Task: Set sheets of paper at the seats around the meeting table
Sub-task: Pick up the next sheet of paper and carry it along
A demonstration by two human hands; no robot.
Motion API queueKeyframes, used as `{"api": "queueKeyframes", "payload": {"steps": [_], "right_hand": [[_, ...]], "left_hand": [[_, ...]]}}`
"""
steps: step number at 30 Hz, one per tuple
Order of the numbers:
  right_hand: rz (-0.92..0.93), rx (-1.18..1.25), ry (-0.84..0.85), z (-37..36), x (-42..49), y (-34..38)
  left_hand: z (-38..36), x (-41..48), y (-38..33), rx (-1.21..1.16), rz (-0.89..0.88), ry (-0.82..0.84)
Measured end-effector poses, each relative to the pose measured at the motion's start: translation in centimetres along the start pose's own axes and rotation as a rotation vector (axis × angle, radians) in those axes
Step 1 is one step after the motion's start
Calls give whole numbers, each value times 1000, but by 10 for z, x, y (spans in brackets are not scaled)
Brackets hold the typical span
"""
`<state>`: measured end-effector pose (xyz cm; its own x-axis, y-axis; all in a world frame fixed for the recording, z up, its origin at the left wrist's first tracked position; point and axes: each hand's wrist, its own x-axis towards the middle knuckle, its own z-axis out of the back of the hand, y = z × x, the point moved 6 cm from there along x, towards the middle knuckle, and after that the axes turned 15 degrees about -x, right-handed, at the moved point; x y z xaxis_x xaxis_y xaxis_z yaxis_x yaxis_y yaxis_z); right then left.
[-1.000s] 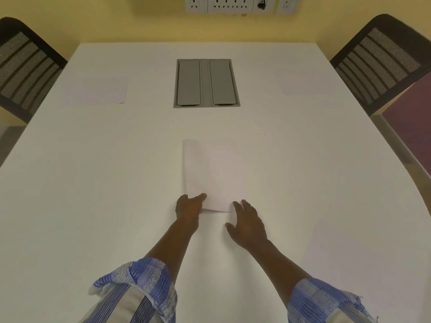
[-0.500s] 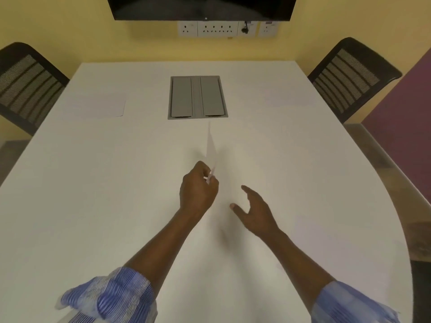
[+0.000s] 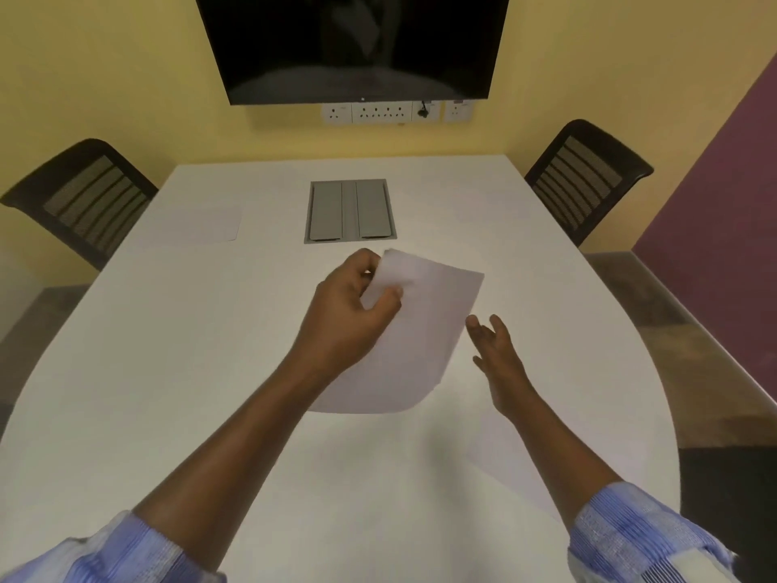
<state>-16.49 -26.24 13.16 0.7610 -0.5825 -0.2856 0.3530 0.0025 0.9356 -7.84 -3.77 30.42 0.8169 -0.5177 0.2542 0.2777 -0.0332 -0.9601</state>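
My left hand (image 3: 351, 307) pinches the top corner of a white sheet of paper (image 3: 416, 342) and holds it tilted above the middle of the white meeting table (image 3: 168, 372). My right hand (image 3: 496, 351) hovers open just right of the sheet, fingers apart, touching nothing. Another sheet (image 3: 202, 225) lies flat at the far left seat. A third sheet (image 3: 508, 460) lies near the table's right edge, partly under my right forearm. A faint sheet at the far right seat is hard to make out.
A grey cable hatch (image 3: 350, 211) is set in the table's middle. Black mesh chairs stand at the far left (image 3: 84, 195) and far right (image 3: 588, 178). A dark wall screen (image 3: 349, 44) and sockets (image 3: 395, 112) hang on the yellow wall.
The sheet lay flat under both hands a second ago. My left hand has lifted it off the table and swung it out to the right; my right hand let go and moved right.
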Motion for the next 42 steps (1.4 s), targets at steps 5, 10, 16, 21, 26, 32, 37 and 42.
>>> {"api": "queueKeyframes", "payload": {"steps": [5, 10, 16, 21, 26, 32, 37, 42], "right_hand": [[43, 95, 186, 19, -16, 0], [42, 111, 253, 19, -20, 3], [-10, 84, 216, -5, -19, 2], [-38, -2, 149, -47, -24, 5], [-42, -104, 143, -116, -28, 15], [-46, -188, 168, -217, -21, 18], [-68, -279, 200, -295, -9, 9], [-70, -370, 236, -363, 4, -1]], "left_hand": [[26, -9, -3, -393, 179, -97], [57, -23, 35, -555, 363, -274], [84, -67, 99, -805, 672, -305], [125, -95, 148, -736, 685, -322], [199, -108, 185, -594, 646, -416], [293, -124, 226, -421, 668, -579], [358, -146, 255, -337, 696, -711], [407, -178, 286, -281, 744, -855]]}}
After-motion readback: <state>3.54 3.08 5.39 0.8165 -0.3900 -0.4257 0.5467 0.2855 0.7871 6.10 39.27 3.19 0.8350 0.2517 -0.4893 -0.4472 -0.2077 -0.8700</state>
